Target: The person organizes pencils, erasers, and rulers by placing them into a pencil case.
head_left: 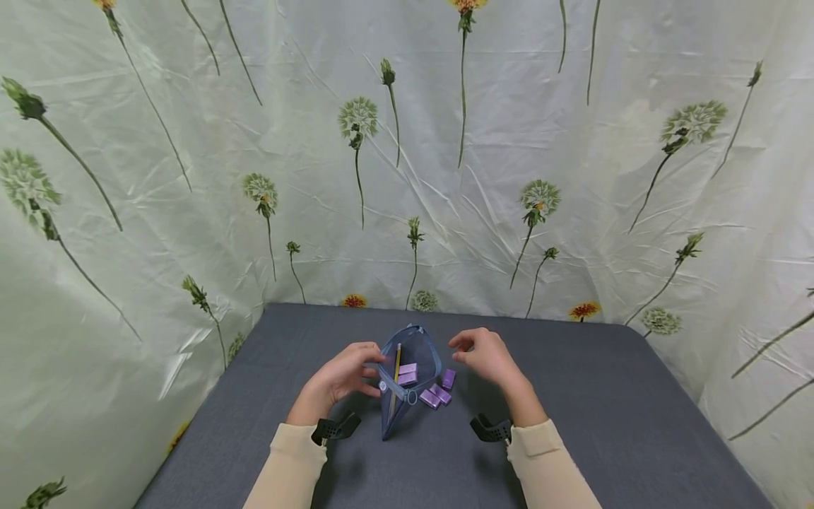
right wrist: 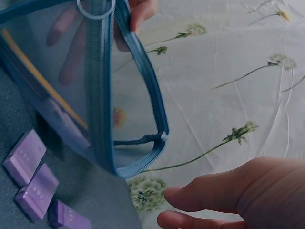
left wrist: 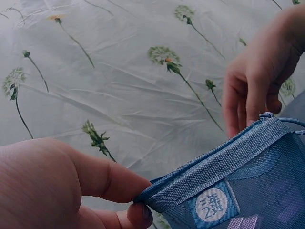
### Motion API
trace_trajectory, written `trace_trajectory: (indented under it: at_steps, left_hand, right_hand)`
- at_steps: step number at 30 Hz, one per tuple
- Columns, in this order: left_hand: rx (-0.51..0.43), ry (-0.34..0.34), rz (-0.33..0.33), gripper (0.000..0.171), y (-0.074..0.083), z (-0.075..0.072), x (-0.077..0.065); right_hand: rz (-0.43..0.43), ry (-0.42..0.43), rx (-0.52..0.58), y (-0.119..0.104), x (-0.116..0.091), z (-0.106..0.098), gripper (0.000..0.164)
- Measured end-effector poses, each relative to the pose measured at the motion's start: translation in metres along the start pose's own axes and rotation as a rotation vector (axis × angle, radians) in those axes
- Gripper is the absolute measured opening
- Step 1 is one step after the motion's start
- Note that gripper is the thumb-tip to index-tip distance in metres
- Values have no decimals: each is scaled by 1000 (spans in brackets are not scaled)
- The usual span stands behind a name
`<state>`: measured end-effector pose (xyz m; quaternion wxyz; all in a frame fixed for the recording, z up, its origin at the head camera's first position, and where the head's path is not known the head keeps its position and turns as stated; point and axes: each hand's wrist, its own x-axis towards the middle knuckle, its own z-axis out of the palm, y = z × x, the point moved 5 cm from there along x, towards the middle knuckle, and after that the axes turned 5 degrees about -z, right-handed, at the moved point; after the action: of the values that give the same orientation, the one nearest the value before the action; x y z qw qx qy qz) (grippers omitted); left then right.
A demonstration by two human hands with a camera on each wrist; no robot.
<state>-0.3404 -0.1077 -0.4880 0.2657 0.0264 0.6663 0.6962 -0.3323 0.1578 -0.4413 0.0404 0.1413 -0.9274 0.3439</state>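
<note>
A blue mesh zipper pouch [head_left: 407, 393] stands with its mouth spread wide. My left hand [head_left: 343, 373] pinches the left end of its zipped rim [left wrist: 209, 167] between thumb and finger. Through the mesh show a yellow pencil [head_left: 398, 359] and small purple boxes [head_left: 408, 375]. On the pouch's front is a round white label [left wrist: 211, 204]. My right hand [head_left: 488, 357] hovers just right of the pouch, fingers loosely bent and holding nothing. Three more small purple boxes [right wrist: 25, 157] lie on the table below it, close by the pouch's right side.
A dark grey tabletop [head_left: 572, 410] lies under everything. Behind it and at both sides hangs a pale curtain [head_left: 305, 141] printed with dandelions. Both wrists wear black camera mounts [head_left: 491, 428] over cream sleeves [head_left: 550, 463].
</note>
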Motion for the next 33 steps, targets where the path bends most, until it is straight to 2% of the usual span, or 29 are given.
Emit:
trace_trajectory:
  at_steps: [9,28,33]
  left_hand:
    - [-1,3,-1,20,0,0,0]
    - [-2,-27,6,24,2,2,-2]
    - [0,-18,5,24,-1,1,0]
  right_hand:
    - [18,-29,3,16,-2,13,21]
    - [30,-63,36,41,0,28,25]
    - [44,-86,54,45,0,32,31]
